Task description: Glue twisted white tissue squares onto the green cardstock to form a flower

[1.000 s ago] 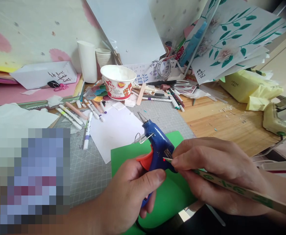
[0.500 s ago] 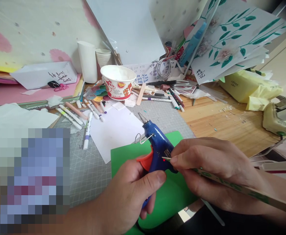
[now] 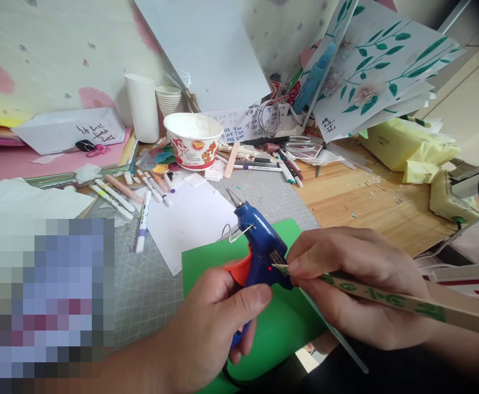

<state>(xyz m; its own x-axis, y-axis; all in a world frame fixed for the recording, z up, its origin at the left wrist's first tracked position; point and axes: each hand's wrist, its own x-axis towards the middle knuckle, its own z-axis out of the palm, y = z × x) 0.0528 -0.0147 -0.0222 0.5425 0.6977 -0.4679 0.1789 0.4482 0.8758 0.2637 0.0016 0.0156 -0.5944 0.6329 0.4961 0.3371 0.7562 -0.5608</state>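
My left hand [image 3: 212, 323] is wrapped round the grip of a blue hot glue gun [image 3: 260, 243] with an orange trigger; a small red light glows on its body and its metal nozzle points away from me. My right hand [image 3: 354, 284] pinches a long wooden strip with green markings [image 3: 391, 300], its near tip pressed against the rear of the gun. Both hands hover over a green sheet of paper [image 3: 282, 323] lying on a grey cutting mat [image 3: 149, 284].
A white sheet [image 3: 186, 219] lies beyond the green one. Behind it stand a printed paper bowl [image 3: 193, 139], a white cup [image 3: 143, 106] and stacked cups; pens and markers are scattered around. Leaf-painted papers [image 3: 379, 71] lean at the right; yellow packets [image 3: 407, 150] rest on the wooden desk.
The view has shifted slightly; the hands, glue gun and strip keep nearly the same pose, the strip's tip still at the gun's rear.
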